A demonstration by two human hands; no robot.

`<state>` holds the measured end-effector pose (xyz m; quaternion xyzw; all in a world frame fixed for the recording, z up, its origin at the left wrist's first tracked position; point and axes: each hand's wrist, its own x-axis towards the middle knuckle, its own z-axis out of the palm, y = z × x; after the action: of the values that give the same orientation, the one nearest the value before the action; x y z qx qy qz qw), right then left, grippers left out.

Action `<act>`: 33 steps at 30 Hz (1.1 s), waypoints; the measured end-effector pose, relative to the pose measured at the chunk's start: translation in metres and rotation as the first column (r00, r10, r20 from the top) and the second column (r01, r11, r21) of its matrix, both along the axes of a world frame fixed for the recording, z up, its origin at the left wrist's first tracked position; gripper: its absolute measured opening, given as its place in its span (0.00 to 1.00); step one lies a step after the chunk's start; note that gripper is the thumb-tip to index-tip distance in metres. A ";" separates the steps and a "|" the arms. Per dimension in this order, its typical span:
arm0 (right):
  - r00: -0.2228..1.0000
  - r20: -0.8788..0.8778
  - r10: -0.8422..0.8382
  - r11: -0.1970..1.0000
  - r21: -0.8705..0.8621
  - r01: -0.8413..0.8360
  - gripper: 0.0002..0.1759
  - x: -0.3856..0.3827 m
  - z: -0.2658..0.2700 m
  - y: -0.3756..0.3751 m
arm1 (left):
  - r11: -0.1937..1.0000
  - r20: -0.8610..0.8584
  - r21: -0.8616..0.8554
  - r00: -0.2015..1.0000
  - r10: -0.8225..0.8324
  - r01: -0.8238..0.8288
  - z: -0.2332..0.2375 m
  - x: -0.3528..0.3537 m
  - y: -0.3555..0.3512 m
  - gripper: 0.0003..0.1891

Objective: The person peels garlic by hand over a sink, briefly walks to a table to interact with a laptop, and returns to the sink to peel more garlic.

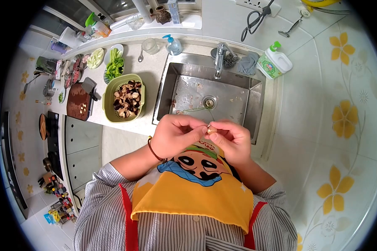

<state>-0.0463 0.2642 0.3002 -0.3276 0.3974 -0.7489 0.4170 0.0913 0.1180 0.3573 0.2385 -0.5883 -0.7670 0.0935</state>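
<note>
Between the fingertips of both hands is a small, pale tan garlic clove, partly hidden by the thumbs. My left hand pinches it from the left, and my right hand pinches it from the right. Both are held over the near edge of the steel sink, in front of the yellow apron. Bits of peel and a thin green strand lie on the sink floor around the drain.
Left of the sink stands a green basket of cut mushrooms. Beyond are a plate of green vegetables and a brown cutting board with a cleaver and several pale cloves. A faucet, soap pump and detergent bottle line the back.
</note>
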 end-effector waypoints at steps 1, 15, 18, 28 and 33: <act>1.000 0.001 -0.002 1.000 0.026 0.002 0.15 0.000 0.001 0.001 | 1.000 0.001 0.000 1.000 0.000 0.000 -0.001 0.000 -0.001 0.07; 0.970 -0.232 -0.074 0.995 0.042 0.086 0.16 0.000 -0.003 0.000 | 0.998 0.125 0.063 0.992 0.013 -0.021 -0.012 0.000 -0.002 0.02; 0.951 -0.285 -0.118 0.990 0.046 0.137 0.18 0.005 0.005 -0.004 | 0.998 0.103 0.056 0.994 0.022 -0.028 -0.022 0.000 -0.003 0.02; 1.000 0.026 -0.008 0.987 0.162 0.004 0.16 0.003 -0.004 -0.004 | 0.990 0.070 0.123 0.995 0.065 -0.073 -0.020 -0.004 0.005 0.01; 0.837 0.540 -0.086 0.988 0.155 0.002 0.16 0.000 -0.005 -0.001 | 0.990 0.082 0.130 0.995 0.047 -0.058 -0.029 0.003 -0.006 0.02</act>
<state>-0.0466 0.2632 0.2951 -0.0599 0.3243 -0.7890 0.5185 0.0939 0.1124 0.3285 0.2897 -0.5329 -0.7916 0.0743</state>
